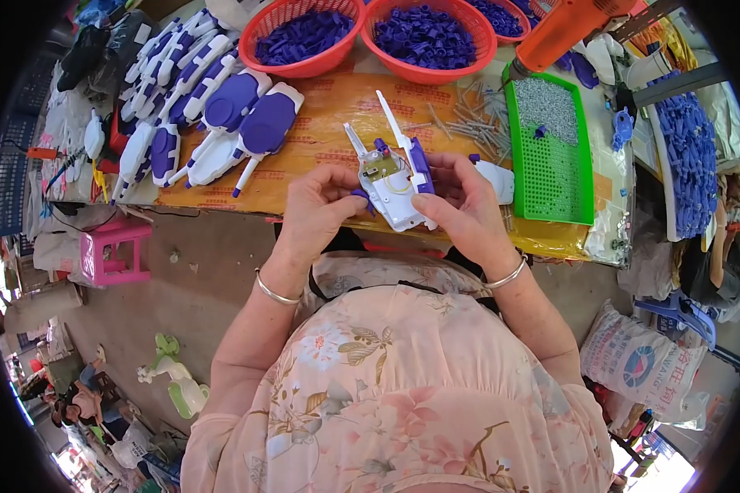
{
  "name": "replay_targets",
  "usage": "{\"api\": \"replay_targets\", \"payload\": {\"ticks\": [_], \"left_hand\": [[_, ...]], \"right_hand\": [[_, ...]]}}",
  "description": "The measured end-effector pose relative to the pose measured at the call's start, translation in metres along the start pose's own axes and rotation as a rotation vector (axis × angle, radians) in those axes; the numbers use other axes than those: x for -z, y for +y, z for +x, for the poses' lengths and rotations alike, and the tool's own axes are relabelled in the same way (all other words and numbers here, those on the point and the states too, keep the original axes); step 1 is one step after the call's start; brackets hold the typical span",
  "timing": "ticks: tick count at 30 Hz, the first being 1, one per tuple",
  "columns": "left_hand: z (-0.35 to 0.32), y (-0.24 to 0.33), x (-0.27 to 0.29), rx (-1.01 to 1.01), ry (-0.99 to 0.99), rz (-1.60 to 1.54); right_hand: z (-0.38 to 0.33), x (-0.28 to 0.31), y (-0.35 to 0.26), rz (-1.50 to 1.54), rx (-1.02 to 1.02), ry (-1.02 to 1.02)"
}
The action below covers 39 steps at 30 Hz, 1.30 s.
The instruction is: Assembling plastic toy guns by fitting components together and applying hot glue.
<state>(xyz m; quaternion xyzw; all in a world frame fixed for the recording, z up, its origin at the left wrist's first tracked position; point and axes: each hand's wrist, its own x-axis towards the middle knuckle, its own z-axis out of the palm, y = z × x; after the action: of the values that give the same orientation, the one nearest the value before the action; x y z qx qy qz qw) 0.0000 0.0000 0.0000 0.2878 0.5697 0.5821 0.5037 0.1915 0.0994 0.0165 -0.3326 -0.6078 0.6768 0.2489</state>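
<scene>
Two hands are holding one open white toy shell (390, 193) above the table edge (222, 201): the left hand (325, 205) is pinching a small purple piece against it, the right hand (460, 201) is gripping its side. Finished purple-and-white toys (222, 123) are lying left; red baskets of purple parts (304, 37) are waiting full, so much seems left.

head-worn fisheye, looking down, close

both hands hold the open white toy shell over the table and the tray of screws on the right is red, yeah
Not quite: the tray of screws is green, not red, as the head view shows. The rest holds: the left hand and right hand hold the open white toy shell over the table.
</scene>
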Motion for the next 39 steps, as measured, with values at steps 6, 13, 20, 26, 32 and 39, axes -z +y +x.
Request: {"api": "replay_targets", "payload": {"ticks": [6, 13, 20, 26, 32, 39], "left_hand": [[0.000, 0.008, 0.010, 0.018, 0.059, 0.005], [0.006, 0.013, 0.004, -0.056, 0.102, -0.278], [0.003, 0.020, 0.007, -0.006, -0.024, -0.162], [0.006, 0.007, 0.013, -0.034, -0.042, -0.182], [0.004, 0.008, 0.006, -0.095, 0.070, 0.094], [0.011, -0.005, 0.014, -0.320, 0.096, 0.453]], "right_hand": [[-0.001, 0.000, -0.002, 0.021, 0.011, -0.002], [-0.001, -0.003, 0.000, -0.048, -0.006, -0.002], [-0.001, -0.001, 0.005, -0.042, 0.007, 0.004], [-0.001, -0.003, 0.003, -0.034, 0.023, 0.016], [-0.001, -0.003, 0.006, -0.069, 0.027, 0.034], [-0.001, -0.005, 0.002, -0.140, 0.029, 0.045]]}}
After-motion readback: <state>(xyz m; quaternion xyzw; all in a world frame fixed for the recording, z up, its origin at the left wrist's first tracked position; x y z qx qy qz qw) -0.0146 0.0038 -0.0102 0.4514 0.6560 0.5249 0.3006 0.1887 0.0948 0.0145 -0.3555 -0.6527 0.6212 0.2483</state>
